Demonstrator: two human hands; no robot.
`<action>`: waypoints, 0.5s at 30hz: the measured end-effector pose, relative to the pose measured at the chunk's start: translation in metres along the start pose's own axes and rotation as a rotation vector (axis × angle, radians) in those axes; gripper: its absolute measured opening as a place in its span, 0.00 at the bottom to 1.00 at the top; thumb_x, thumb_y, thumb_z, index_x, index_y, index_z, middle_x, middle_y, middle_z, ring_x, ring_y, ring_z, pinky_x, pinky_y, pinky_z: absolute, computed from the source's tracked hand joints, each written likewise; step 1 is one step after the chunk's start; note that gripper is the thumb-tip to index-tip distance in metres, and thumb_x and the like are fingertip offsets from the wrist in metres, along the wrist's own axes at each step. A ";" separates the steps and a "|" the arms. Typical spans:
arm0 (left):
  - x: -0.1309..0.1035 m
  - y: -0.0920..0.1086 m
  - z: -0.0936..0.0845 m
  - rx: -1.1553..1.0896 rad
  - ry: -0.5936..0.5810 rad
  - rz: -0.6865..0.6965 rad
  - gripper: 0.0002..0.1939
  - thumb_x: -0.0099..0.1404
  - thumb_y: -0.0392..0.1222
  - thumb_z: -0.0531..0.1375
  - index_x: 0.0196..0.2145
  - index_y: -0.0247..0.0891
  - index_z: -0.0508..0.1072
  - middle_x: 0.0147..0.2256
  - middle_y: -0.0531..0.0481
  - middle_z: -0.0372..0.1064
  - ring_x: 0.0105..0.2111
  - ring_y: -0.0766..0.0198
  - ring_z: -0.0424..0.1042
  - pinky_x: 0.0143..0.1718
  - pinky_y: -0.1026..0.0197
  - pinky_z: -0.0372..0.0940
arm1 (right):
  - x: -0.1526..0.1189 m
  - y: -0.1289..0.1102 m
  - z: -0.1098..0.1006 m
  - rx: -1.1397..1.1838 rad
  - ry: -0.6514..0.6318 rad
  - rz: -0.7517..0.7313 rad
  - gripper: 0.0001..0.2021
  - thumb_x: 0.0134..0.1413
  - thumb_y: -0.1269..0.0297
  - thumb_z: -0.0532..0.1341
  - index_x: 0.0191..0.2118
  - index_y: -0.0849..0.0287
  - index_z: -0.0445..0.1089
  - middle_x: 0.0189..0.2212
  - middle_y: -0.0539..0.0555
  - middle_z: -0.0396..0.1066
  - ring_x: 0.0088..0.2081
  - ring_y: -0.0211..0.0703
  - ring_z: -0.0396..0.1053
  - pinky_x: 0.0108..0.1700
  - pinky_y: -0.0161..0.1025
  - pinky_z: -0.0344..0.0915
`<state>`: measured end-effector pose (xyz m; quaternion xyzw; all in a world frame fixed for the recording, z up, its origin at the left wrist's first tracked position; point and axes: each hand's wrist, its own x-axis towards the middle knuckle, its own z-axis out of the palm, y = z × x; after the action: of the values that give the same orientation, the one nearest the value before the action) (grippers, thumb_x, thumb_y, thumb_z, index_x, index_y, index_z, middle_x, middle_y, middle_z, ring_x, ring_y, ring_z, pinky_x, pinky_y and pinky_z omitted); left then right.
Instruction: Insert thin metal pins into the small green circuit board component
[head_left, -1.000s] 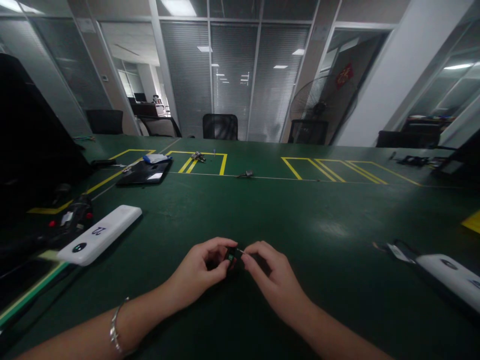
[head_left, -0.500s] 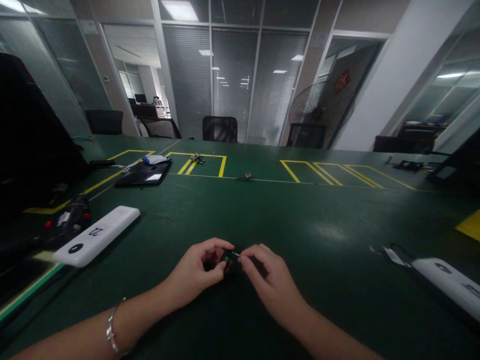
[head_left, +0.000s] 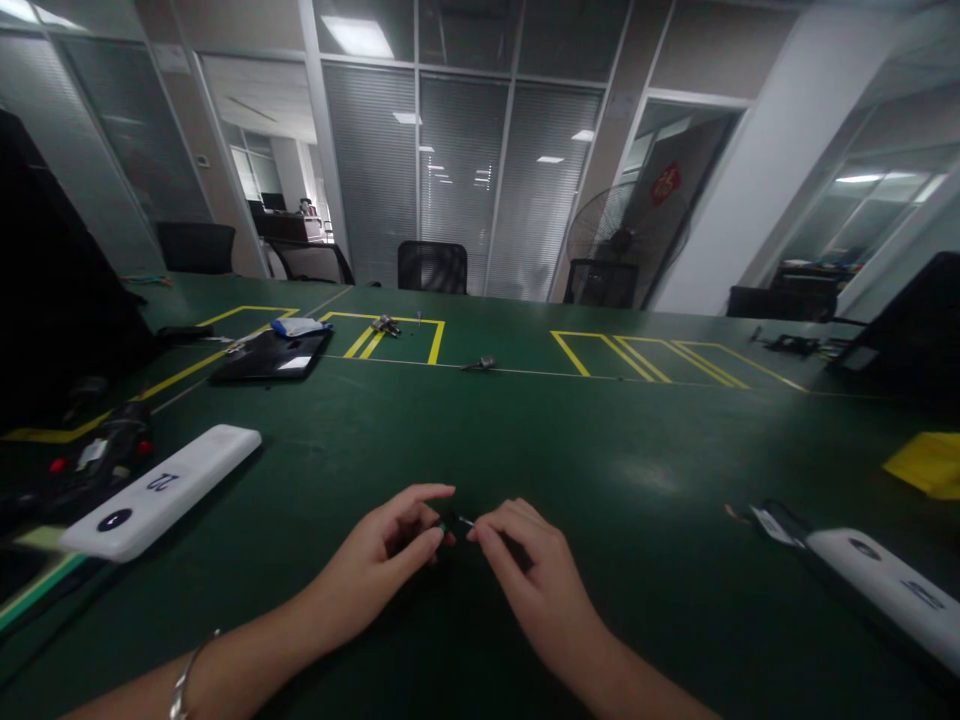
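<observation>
Centrally, thin rod (head_left: 466, 521) pinched by right hand (head_left: 529, 565); left hand (head_left: 379, 545) curved opposite, thumb (head_left: 421, 546), forefinger (head_left: 431, 491) parted, hold on dark piece (head_left: 449, 521) unclear.

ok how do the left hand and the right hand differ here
The left hand has its thumb and forefinger tips apart, while the right hand pinches a thin pale piece. A silver bracelet circles the left hand's wrist; none shows at the right hand's. Both are ungloved and over the green table.
</observation>
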<state>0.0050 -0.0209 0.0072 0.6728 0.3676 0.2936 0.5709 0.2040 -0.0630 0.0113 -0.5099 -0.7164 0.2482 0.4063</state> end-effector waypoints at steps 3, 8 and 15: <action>0.001 0.001 0.000 -0.033 -0.013 -0.022 0.14 0.67 0.42 0.56 0.49 0.37 0.67 0.38 0.47 0.73 0.36 0.60 0.70 0.40 0.57 0.64 | 0.000 0.003 0.000 0.025 0.049 0.038 0.10 0.64 0.67 0.54 0.33 0.58 0.71 0.30 0.51 0.69 0.33 0.41 0.67 0.36 0.36 0.59; 0.001 0.000 0.000 -0.054 -0.028 -0.006 0.12 0.67 0.42 0.57 0.47 0.38 0.70 0.39 0.47 0.73 0.37 0.60 0.70 0.40 0.58 0.64 | 0.000 0.005 0.000 0.018 0.043 0.062 0.10 0.64 0.66 0.54 0.34 0.58 0.71 0.30 0.51 0.68 0.32 0.40 0.67 0.33 0.34 0.59; 0.000 0.002 0.000 -0.060 0.008 -0.012 0.13 0.64 0.43 0.59 0.46 0.39 0.73 0.36 0.50 0.71 0.35 0.61 0.69 0.39 0.59 0.64 | -0.004 0.001 0.002 -0.132 -0.024 0.032 0.11 0.63 0.64 0.56 0.30 0.56 0.72 0.27 0.49 0.68 0.30 0.39 0.66 0.32 0.35 0.58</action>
<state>0.0049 -0.0209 0.0095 0.6520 0.3648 0.3040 0.5911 0.2031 -0.0660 0.0085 -0.5440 -0.7277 0.2132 0.3591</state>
